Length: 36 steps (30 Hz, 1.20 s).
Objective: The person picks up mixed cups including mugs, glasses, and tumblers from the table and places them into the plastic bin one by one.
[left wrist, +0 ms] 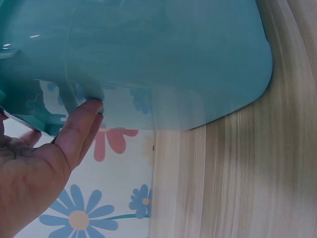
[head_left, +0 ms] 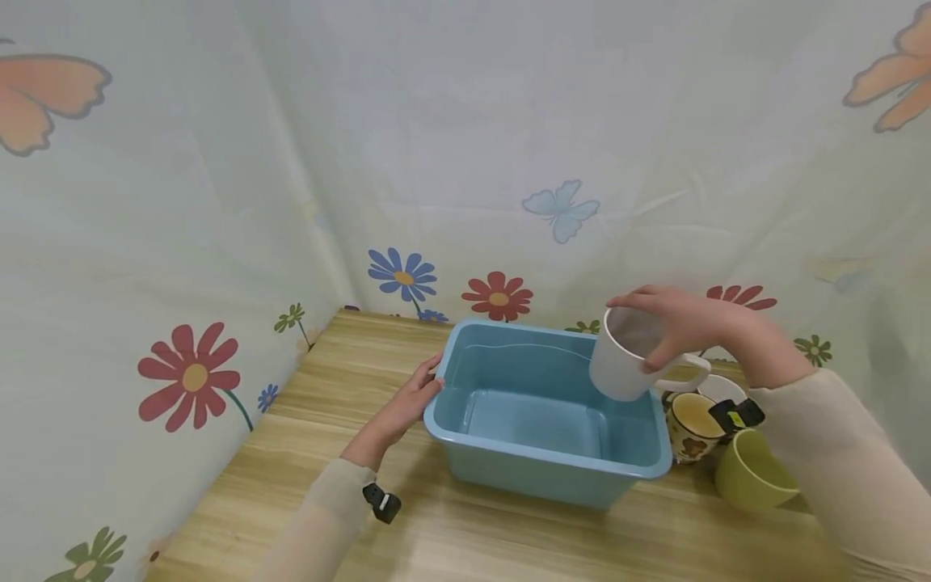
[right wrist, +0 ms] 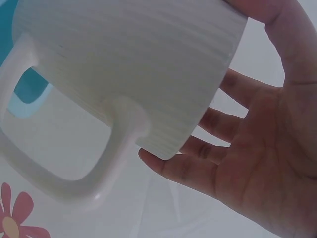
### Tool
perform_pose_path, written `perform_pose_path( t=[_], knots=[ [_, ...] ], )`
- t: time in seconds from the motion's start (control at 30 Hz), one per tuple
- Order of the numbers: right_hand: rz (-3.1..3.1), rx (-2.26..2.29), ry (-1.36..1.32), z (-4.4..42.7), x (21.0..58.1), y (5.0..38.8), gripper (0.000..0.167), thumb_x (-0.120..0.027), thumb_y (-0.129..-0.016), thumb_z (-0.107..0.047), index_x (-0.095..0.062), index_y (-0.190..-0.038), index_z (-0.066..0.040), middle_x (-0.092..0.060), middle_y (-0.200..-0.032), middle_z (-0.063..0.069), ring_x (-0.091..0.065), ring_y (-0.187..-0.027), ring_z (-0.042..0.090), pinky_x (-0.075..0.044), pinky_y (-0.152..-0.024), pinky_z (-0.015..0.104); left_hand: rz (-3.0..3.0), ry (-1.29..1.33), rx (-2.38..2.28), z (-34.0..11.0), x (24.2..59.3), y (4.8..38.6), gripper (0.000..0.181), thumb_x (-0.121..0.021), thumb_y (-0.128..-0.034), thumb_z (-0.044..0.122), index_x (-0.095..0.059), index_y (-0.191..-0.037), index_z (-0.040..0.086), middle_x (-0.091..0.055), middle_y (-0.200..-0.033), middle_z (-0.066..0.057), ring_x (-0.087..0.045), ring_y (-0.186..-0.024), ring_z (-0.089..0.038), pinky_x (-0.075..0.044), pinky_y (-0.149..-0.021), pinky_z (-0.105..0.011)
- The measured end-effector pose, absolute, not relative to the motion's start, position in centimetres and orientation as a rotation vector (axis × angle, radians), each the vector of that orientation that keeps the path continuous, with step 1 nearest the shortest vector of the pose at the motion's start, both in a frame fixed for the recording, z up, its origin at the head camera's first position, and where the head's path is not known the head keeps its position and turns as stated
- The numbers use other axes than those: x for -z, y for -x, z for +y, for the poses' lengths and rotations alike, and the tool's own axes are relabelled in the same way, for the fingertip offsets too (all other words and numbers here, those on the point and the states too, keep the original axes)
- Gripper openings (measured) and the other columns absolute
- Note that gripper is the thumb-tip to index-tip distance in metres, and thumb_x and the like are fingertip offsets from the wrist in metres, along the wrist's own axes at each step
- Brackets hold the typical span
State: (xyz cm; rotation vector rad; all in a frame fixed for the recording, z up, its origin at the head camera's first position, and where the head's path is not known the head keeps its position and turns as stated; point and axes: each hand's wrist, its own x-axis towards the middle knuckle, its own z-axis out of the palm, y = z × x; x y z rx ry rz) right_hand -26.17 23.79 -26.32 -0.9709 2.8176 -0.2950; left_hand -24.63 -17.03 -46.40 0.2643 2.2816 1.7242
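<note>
Gripping the white mug (head_left: 613, 369) by its mouth with the fingers (right wrist: 190, 171) of the right hand (head_left: 680, 318), tilted beneath them at the right end of the blue tub (head_left: 531, 475), apparently above the rim, handle (right wrist: 74, 191) rightward; holding the tub's left rim with the left hand (head_left: 402, 409).

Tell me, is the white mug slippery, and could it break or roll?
The white mug looks ceramic, so it may chip if dropped. Its ridged outside probably gives the right hand some grip. Lying down, its round side might roll until the handle stops it.
</note>
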Motion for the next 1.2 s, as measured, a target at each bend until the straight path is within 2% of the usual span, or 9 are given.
perform_pose_path(
  t=[0.23,0.47,0.8,1.2],
  knots=[
    [2.792,0.295,1.011,22.6,26.9,26.6,0.087,-0.088,-0.066,-0.028,-0.055,-0.144,-0.008,-0.058,-0.139,0.023,-0.057,-0.118,0.04,-0.056,-0.087,0.058,2.315,-0.262,-1.701,-16.9,46.5,24.7,0.061,-0.037,-0.1089,0.028,-0.016,-0.164,0.015,-0.039,-0.158,-0.029,-0.058,-0.13,-0.046,-0.053,-0.103,-0.054],
    [2.75,0.308,0.96,20.8,27.0,26.6,0.089,-0.087,-0.068,-0.027,-0.051,-0.148,-0.01,-0.055,-0.144,0.021,-0.054,-0.123,0.042,-0.057,-0.09,0.059,2.267,-0.319,-1.739,-17.0,46.2,24.9,0.062,-0.035,-0.1086,0.024,-0.012,-0.164,0.009,-0.036,-0.155,-0.035,-0.053,-0.13,-0.052,-0.052,-0.103,-0.057],
    [2.728,0.339,0.934,19.1,28.0,27.1,0.094,-0.089,-0.068,-0.029,-0.049,-0.151,-0.014,-0.051,-0.15,0.021,-0.051,-0.128,0.042,-0.057,-0.092,0.06,2.261,-0.335,-1.724,-17.1,46.4,24.9,0.063,-0.036,-0.1093,0.024,-0.01,-0.165,0.009,-0.034,-0.157,-0.035,-0.053,-0.132,-0.05,-0.051,-0.105,-0.059],
    [2.725,0.283,0.965,17.0,29.4,28.1,0.091,-0.088,-0.07,-0.028,-0.049,-0.151,-0.014,-0.052,-0.148,0.02,-0.05,-0.128,0.04,-0.056,-0.093,0.058,2.263,-0.334,-1.727,-17.1,46.6,24.9,0.062,-0.036,-0.1093,0.025,-0.012,-0.164,0.009,-0.036,-0.157,-0.034,-0.056,-0.131,-0.047,-0.054,-0.102,-0.053]
  ],
)
